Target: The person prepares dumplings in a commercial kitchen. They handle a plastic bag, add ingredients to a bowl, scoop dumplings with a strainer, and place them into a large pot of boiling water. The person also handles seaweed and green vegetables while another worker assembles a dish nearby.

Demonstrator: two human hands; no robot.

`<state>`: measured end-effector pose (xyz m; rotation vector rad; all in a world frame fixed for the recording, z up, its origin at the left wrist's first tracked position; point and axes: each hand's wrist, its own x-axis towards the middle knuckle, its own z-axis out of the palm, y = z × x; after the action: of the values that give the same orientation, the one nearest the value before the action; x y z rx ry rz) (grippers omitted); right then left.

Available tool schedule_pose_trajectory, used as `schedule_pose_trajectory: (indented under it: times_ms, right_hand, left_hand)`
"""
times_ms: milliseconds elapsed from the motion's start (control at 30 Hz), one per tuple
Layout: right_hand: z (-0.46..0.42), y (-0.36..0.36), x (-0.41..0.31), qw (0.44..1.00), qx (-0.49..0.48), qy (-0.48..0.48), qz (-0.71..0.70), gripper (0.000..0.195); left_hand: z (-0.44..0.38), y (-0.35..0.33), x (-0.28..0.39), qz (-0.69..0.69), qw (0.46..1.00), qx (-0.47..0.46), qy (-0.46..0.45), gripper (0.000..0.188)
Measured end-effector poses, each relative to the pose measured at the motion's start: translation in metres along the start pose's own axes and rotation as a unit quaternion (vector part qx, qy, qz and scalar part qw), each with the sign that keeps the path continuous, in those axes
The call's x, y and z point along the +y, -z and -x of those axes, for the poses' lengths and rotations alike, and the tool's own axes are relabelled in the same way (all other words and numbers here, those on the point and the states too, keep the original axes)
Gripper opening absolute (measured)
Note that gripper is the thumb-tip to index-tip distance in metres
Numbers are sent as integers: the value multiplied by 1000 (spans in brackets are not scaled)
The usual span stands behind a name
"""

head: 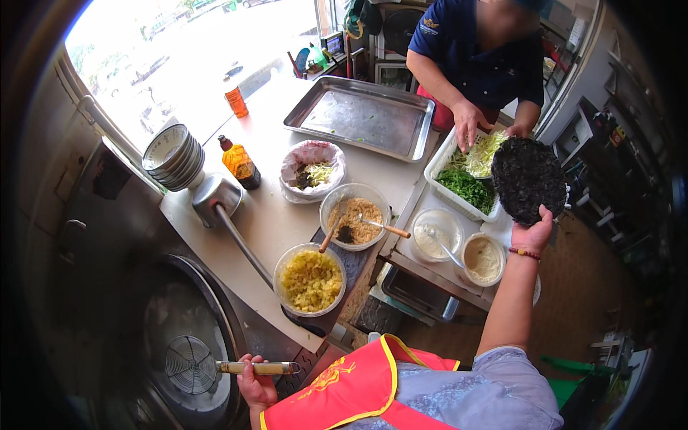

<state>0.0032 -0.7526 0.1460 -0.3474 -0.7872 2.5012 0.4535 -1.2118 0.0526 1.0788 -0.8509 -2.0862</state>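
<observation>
My left hand [257, 382] grips the bamboo handle of a round wire skimmer [191, 364]. The skimmer's spiral head hangs over a large wok [185, 317] with cloudy liquid in it. With my right arm stretched out, my right hand [532, 234] pinches the lower edge of a dark round sheet, apparently dried seaweed [528, 180]. That sheet partly covers a white plastic basket [457, 199] of chopped green herbs [466, 191] and pale shredded vegetable [486, 153]. Below the sheet stand a tub of beige powder [484, 259] and a tub of white powder [430, 242] with a spoon.
A co-worker [475, 64] reaches into the basket. On the counter are a steel tray [365, 118], a lined bowl [313, 172], a tub of brown crumbs [363, 212], chopped yellow pickles [312, 280], sauce bottles [239, 161], stacked bowls [174, 156] and a steel ladle [217, 199].
</observation>
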Motion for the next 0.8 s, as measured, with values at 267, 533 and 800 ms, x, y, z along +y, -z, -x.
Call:
schedule_pose_trajectory:
  times_ms: [267, 533, 800]
  right_hand:
    - [1, -2, -7, 1000, 23, 15, -4, 45]
    - [-1, 3, -9, 1000, 23, 7, -7, 44]
    - [-6, 10, -7, 1000, 14, 0, -18, 44]
  left_hand:
    - [1, 0, -4, -5, 1000, 10, 12, 20]
    - [2, -1, -6, -6, 1000, 4, 9, 18]
    - [2, -1, -7, -8, 1000, 12, 12, 19]
